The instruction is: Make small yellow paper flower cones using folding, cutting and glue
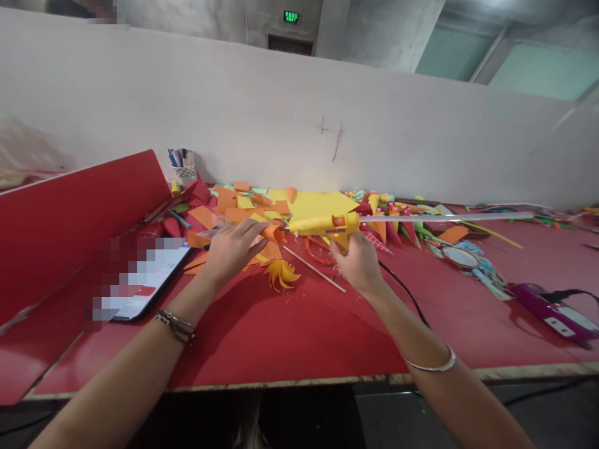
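My right hand (359, 262) is wrapped round the handle of a yellow hot glue gun (322, 224), its nozzle pointing left. A long clear glue stick (449, 217) sticks out of the gun's back end. In my left hand (235, 247) is a small rolled piece of orange paper (272, 232), pinched by the fingers. The nozzle tip is at the orange roll's right edge; whether they touch I cannot tell. Below them on the red table lie a curled yellow paper fringe (281, 274) and a thin wooden stick (314, 269).
Scraps of orange and yellow paper (322, 206) cover the back of the table (281, 349). Colourful paper cones (393, 227) lie right of them. A phone (150, 280) and a pen cup (183, 169) are at left, a purple device (555, 312) at right. The gun's black cord (407, 290) runs rightward.
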{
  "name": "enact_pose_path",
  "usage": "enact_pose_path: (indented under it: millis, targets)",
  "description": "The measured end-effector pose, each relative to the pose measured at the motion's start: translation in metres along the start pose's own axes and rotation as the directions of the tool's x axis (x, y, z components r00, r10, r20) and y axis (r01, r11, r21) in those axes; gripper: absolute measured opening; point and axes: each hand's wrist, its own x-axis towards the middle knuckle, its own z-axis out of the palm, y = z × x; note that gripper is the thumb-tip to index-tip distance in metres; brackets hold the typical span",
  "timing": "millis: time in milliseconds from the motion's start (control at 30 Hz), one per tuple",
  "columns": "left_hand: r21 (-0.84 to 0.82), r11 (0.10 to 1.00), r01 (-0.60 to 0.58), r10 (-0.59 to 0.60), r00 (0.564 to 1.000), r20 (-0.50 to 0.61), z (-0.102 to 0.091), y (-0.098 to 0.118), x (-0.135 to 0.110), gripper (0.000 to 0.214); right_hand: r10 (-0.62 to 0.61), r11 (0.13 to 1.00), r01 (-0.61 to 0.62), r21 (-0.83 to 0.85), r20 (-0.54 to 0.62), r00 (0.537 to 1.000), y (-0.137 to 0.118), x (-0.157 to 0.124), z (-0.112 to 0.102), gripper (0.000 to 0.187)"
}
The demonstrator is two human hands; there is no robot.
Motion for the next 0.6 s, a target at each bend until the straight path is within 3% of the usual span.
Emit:
enact_pose_path:
  millis: [300,600]
  targets:
    - [-0.054,0.998,-0.038,0.041,0.998,0.051,0.0023,0.0003,-0.0005,0.027,0.014,1.0,-0.013,0.016,-0.078,0.997,-0.0042,-0.0007,-0.0017,0.04]
    - [-0.103,0.992,-0.069,0.075,0.996,0.055,-0.0004,0.0043,0.0007,0.023,-0.051,0.997,0.045,-0.056,-0.104,0.993,-0.0036,-0.0013,-0.001,0.026]
